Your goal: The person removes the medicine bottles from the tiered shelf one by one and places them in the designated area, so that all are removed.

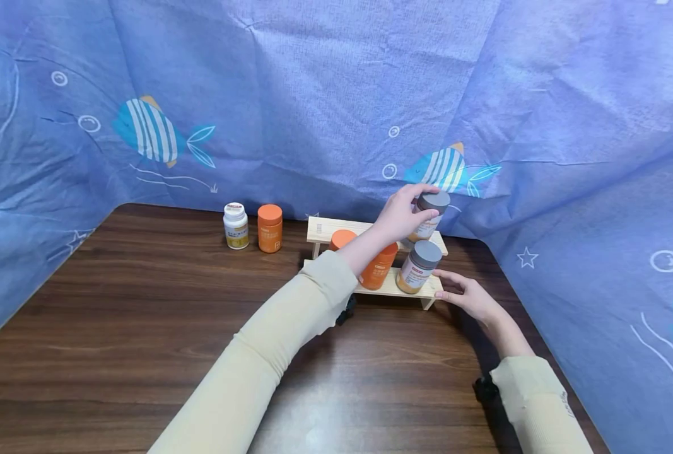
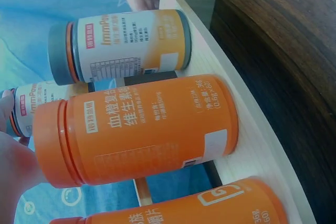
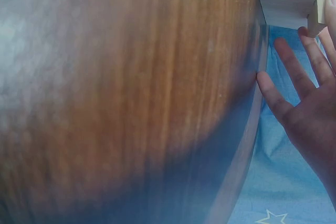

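Observation:
A two-tier wooden display rack (image 1: 332, 229) stands toward the back right of the table. On its upper tier, my left hand (image 1: 400, 213) grips a grey-lidded supplement jar (image 1: 434, 202), thumb and fingers about the lid. Below it, a matching grey-lidded jar (image 2: 131, 43) is upright on the lower tier, beside an orange supplement bottle (image 2: 142, 129). Another orange bottle (image 1: 343, 237) is partly hidden behind my left forearm. At the lower tier's right end, my right hand (image 1: 475, 300) holds the board's edge between thumb and fingers, its other fingers (image 3: 295, 69) spread out.
Left of the rack, a white bottle (image 1: 236, 227) with a yellow label and an orange bottle (image 1: 270, 229) stand near the table's back edge. A blue fish-print cloth (image 1: 325, 113) hangs behind and along the right side of the dark wooden table (image 1: 115, 328).

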Motion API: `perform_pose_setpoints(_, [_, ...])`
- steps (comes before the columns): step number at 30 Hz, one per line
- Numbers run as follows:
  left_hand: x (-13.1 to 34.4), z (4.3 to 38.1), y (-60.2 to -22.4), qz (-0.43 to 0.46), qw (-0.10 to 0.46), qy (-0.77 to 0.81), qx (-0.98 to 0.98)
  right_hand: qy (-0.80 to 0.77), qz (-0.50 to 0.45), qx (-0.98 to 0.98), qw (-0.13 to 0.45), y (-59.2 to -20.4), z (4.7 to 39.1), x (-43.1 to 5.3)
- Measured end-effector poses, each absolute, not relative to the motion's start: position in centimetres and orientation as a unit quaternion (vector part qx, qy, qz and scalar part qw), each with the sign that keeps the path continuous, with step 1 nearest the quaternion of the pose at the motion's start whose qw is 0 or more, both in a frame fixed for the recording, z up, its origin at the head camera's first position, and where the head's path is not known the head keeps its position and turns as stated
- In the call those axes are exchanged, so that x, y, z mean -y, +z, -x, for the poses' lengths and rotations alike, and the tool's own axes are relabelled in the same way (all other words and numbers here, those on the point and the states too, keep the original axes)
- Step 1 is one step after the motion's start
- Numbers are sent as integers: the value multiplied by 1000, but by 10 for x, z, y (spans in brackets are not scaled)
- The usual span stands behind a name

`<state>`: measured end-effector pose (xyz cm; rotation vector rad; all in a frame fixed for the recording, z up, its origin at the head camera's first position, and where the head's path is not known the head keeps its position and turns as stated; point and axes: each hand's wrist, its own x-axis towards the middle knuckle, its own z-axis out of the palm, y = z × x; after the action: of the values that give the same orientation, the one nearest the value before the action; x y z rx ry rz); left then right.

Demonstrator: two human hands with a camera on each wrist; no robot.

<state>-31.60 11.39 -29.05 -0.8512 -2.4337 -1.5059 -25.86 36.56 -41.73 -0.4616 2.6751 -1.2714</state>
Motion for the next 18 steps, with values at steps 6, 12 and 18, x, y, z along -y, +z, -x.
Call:
perform_pose_setpoints(6, [-108,311,-284,281,84,-515,806,-410,164,-896,57,-419,260,-367])
perform_pose_setpoints(12, [-98,304,-274,269,87,-528,801,-402,161,-900,53,-419,259,-366])
perform_pose_setpoints(18, [-86,298,-266,268,95,-548,787,-396,172,-901,42,-420,261,-367])
